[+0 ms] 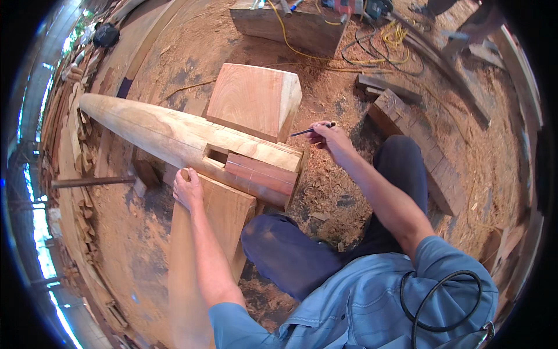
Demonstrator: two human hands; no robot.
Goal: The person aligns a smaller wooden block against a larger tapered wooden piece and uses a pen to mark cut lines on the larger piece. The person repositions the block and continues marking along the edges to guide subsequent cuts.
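A long tapered log (157, 131) lies slantwise in front of me, a pencil line along its top. Near its thick right end is a rectangular mortise (217, 155), with a reddish wood block (261, 173) set in beside it. My right hand (330, 141) is closed round a dark pencil (301, 132), held in the air just beyond the log's thick end. Close against the log's near side, my left hand (189, 187) rests at the far end of a pale beam (195, 256). Its fingers are bent together, and what they pinch is hidden.
A large squared block (247, 96) stands behind the log. At right lies a notched timber (415, 142) beside my knee. Yellow cord (395, 35) and tools are near a wooden box (290, 32) at the back. Shavings cover the floor; planks (75, 174) line the left.
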